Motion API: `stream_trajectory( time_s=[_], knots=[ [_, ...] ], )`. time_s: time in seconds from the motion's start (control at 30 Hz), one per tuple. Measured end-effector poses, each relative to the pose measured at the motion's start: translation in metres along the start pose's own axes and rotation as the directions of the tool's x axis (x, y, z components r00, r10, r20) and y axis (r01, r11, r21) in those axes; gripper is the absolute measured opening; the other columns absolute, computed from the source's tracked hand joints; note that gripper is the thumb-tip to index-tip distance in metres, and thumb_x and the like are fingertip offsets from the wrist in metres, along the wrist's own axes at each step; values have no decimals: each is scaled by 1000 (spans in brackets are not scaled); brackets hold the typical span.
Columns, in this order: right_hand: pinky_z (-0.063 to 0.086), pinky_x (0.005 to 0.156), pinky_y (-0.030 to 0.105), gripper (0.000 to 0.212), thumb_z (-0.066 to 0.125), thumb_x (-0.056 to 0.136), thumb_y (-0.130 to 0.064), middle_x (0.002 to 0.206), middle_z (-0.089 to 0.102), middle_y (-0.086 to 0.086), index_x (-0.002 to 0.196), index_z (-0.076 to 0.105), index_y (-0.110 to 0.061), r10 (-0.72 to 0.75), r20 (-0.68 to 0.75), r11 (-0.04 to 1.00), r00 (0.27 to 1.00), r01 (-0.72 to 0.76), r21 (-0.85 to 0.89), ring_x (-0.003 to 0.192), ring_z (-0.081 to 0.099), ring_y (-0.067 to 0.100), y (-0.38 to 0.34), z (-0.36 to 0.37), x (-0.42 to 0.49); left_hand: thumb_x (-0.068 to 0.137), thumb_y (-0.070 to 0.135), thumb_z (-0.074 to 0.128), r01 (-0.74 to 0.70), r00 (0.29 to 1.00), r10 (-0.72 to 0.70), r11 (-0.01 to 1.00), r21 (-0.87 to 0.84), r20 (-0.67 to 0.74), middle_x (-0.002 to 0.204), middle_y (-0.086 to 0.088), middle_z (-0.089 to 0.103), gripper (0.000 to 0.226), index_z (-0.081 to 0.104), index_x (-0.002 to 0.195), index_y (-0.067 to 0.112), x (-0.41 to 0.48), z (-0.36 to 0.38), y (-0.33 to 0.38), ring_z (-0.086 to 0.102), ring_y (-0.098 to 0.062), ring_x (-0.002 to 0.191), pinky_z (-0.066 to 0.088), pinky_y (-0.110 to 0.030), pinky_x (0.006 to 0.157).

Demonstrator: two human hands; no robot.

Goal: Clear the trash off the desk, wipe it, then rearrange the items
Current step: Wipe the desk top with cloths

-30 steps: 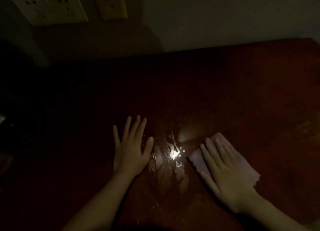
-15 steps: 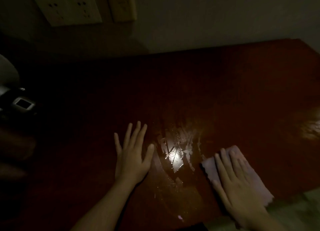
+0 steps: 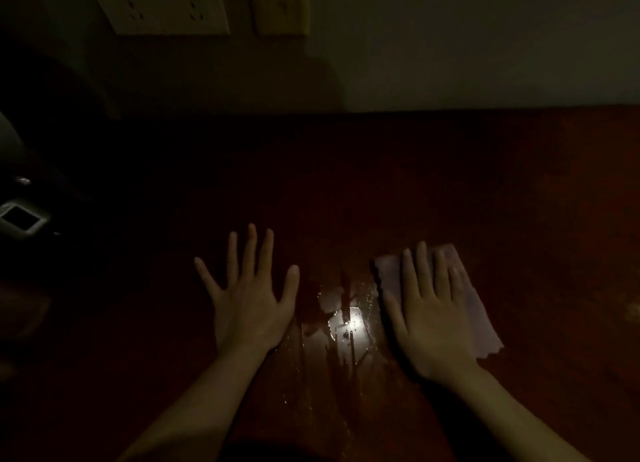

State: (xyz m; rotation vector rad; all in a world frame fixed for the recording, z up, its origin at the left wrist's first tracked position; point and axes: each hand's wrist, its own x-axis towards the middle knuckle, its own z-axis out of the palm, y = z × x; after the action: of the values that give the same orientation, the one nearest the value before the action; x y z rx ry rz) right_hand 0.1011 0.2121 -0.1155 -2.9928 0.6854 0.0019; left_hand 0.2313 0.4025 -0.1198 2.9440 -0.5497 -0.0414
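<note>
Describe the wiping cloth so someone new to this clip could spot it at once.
On the dark red desk, look just right of the shiny wet patch. The cloth lies flat under the right hand: the only pale sheet there, with a jagged edge.

Dim light shows a dark reddish-brown wooden desk (image 3: 450,191). A pale paper wipe (image 3: 474,309) with a scalloped edge lies flat under the right hand (image 3: 433,319). Between it and the left hand (image 3: 251,309), a streaked wet patch (image 3: 346,323) glistens.
</note>
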Motion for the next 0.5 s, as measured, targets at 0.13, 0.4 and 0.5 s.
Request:
stream_trajectory(
  time_s=[0.13,0.4,0.5],
  knots=[
    [-16,116,41,71,-9,91,-55,155,-26,10,149,-15,-14,23,46,999,999,-24,23,141,-28,27,-20,-1,82,86,69,-7,5,1000,-5,1000,-19,-15,159,4,-10,78,-1,152,29,8,-2,2,-19,-16,145,-19,-59,110],
    [-1,117,45,66,10,100,-51,158,0,15,151,8,-8,-370,50,928,928,368,51,146,-7,31,-72,6,66,93,66,6,-45,999,43,990,-131,-21,159,2,12,73,17,152,23,14,-4,1,2,-17,148,-9,-63,112],
    [7,115,45,64,12,101,-51,158,11,11,150,17,-11,-446,94,894,890,447,15,147,5,28,-30,-2,29,93,66,5,-40,999,38,991,-131,-18,160,1,14,73,17,152,23,13,-3,2,4,-18,148,-7,-63,112]
  ],
)
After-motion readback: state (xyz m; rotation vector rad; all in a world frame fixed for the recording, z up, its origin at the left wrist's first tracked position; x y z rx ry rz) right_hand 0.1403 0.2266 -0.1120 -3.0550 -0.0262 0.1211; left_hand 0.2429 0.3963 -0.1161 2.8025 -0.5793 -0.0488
